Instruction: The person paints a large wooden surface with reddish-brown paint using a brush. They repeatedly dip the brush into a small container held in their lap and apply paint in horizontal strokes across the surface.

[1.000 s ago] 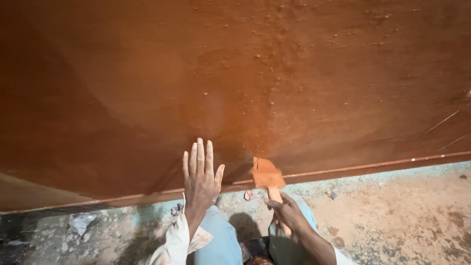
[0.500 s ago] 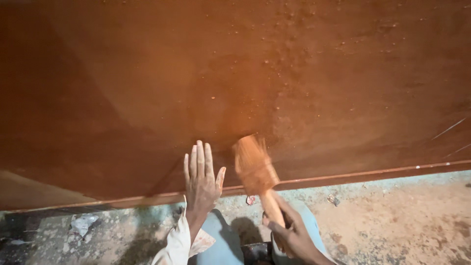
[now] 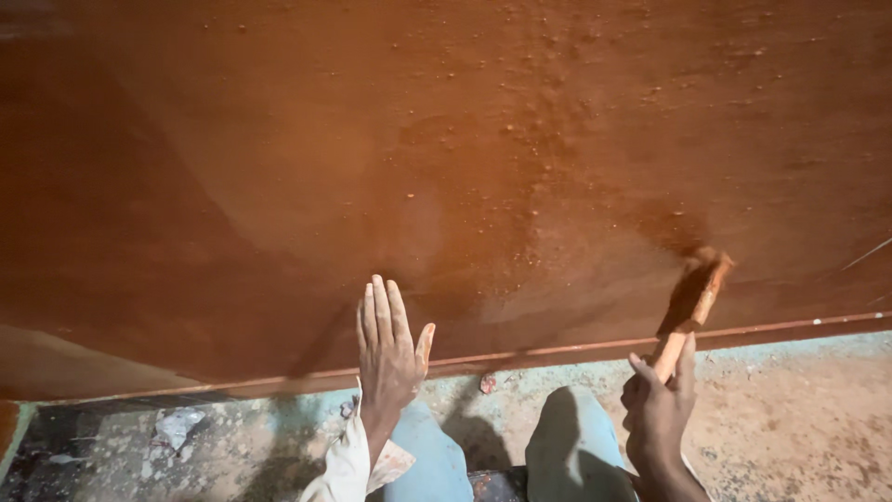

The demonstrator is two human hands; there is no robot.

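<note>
A large reddish-brown panel (image 3: 446, 167) fills most of the view, wet and glossy with small specks on its surface. My left hand (image 3: 388, 353) lies flat with fingers together on the panel's lower edge. My right hand (image 3: 658, 409) grips the handle of a paintbrush (image 3: 692, 297) stained the same orange-brown. The brush bristles touch the panel low on the right side, by a darker wet patch.
Below the panel runs a dusty concrete floor (image 3: 799, 409) with teal paint smears and scraps (image 3: 177, 428) at the left. My knees in light blue trousers (image 3: 437, 460) sit between my arms. A thin orange edge (image 3: 576, 349) lines the panel's bottom.
My right hand has swept the brush to the right along the panel, from beside my left hand to the lower right. My left hand has stayed flat in place.
</note>
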